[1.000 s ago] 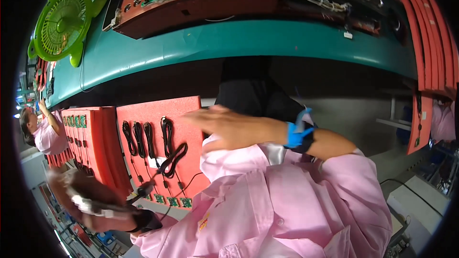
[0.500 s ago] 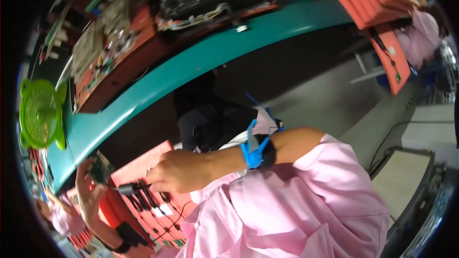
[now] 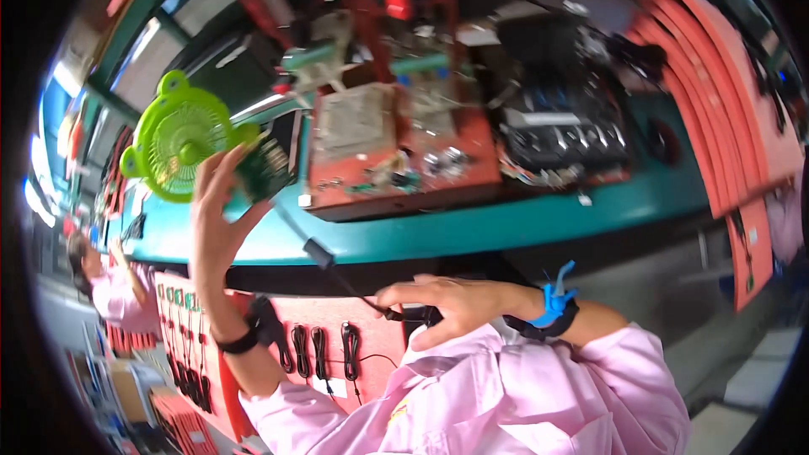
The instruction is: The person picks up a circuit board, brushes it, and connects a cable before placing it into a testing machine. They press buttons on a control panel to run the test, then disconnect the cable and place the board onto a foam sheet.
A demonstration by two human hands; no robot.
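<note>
My left hand (image 3: 217, 223) is raised, with its fingers closed on the edge of a green circuit board (image 3: 263, 172). From the board a dark cable runs down to the right, with a thick black cylinder (image 3: 318, 253) along it. Lower down, my right hand (image 3: 459, 307) grips the cable's black bundled part (image 3: 420, 314) near my body. Below both hands, a red board (image 3: 379, 320) carries several coiled black cables (image 3: 350, 350). Motion blur hides fine detail on the circuit board.
A bright green fan (image 3: 187, 150) stands left on the green bench (image 3: 438, 234). Behind, a red box (image 3: 404, 198) bears small parts, beside a black device (image 3: 565, 136). Stacked red boards (image 3: 699, 93) rise at right. Another person (image 3: 118, 293) is at far left.
My view has swung toward the bench and left. My left hand has lifted the circuit board up beside the fan. Farther from it, my right hand still holds the cable, which now stretches between them.
</note>
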